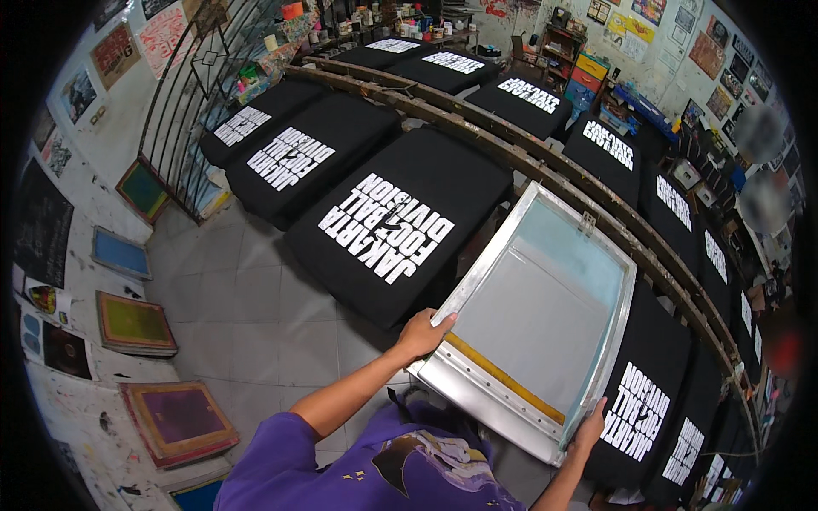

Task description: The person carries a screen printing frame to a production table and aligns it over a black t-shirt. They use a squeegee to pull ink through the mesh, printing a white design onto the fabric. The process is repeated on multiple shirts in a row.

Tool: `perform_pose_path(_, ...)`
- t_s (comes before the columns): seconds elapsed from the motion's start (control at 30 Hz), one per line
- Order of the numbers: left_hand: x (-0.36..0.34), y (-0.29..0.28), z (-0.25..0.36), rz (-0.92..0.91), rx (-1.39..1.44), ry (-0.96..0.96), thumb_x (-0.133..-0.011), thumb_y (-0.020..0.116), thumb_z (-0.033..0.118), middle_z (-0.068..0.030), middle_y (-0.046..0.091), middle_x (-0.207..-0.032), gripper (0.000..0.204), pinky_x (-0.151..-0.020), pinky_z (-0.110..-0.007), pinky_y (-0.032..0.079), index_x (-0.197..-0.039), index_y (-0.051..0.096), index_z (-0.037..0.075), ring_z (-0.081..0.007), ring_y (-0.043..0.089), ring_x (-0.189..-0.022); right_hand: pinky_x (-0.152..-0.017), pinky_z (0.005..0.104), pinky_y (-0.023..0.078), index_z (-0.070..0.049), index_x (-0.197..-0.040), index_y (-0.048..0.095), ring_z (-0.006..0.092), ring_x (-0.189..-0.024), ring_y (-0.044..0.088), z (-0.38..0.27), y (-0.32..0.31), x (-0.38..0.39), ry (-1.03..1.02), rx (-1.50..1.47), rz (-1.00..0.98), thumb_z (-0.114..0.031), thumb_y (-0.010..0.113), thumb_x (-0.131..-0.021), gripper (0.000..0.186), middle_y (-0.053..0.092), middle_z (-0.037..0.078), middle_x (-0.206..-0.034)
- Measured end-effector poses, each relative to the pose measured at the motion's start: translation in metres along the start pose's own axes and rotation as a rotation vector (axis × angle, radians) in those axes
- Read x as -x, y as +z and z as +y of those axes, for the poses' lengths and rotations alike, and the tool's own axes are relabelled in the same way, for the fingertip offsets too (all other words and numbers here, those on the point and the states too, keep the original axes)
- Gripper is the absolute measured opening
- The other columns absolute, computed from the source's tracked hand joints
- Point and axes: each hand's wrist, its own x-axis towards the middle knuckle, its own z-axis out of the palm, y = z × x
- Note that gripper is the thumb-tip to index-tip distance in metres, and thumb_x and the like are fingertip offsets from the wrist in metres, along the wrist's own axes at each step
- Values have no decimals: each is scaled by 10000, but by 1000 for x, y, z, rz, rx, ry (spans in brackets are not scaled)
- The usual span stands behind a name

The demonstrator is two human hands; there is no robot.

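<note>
Left hand point(423, 334) and right hand point(588, 428) gripping silver-framed screen point(537, 307), near side of long rail point(407, 104). Sketchy imo: uneven grip could tip corner onto printed black shirt point(417, 162), same side of rail.

Shiny metal screen frame point(481, 396), matt cloth-covered boards point(426, 170), smooth floor tiles point(256, 332)

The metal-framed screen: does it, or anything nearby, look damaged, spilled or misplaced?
Nothing stands out on the metal-framed screen or the black printed cloths nearby; no visible spill or damage. Only the left wall looks untidy, with dark smudges.
</note>
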Motion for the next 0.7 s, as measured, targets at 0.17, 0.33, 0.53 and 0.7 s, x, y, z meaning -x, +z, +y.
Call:
perform_pose_path(0.17, 19, 1, 9, 71, -50, -46, -927, 678, 588, -245, 743, -1094, 683, -933, -448, 543, -1173, 700, -50, -372, 718, -1058, -814, 347, 484, 92, -1034, 723, 192, -829, 602, 28, -15, 21, -59, 53, 103, -561, 511, -1063, 686, 699, 102, -905)
perform_pose_path(0.33, 67, 24, 24, 62, 10, 76, -938, 698, 538, -217, 759, -1072, 612, -912, -417, 550, -1177, 706, -25, -346, 734, -1026, -808, 324, 475, 85, -1030, 727, 164, -841, 585, 45, -60, 73, -100, 150, 402, -539, 537, -1060, 652, 688, 73, -901)
perform_pose_path(0.53, 128, 100, 45, -102, 182, 187, -925, 780, 383, -178, 776, -1002, 478, -845, -349, 559, -1164, 710, -25, -251, 754, -926, -843, 352, 490, 62, -1034, 711, 225, -900, 619, 84, -174, 95, 37, 87, 627, -595, 577, -1017, 671, 695, 128, -955)
perform_pose_path(0.7, 179, 165, 63, -203, 104, 193, -936, 754, 410, -196, 771, -1007, 489, -824, -364, 567, -1153, 708, -26, -287, 760, -927, -798, 349, 488, 78, -1026, 719, 203, -856, 593, 140, -262, 97, -67, 113, 800, -606, 562, -1021, 702, 685, 90, -922)
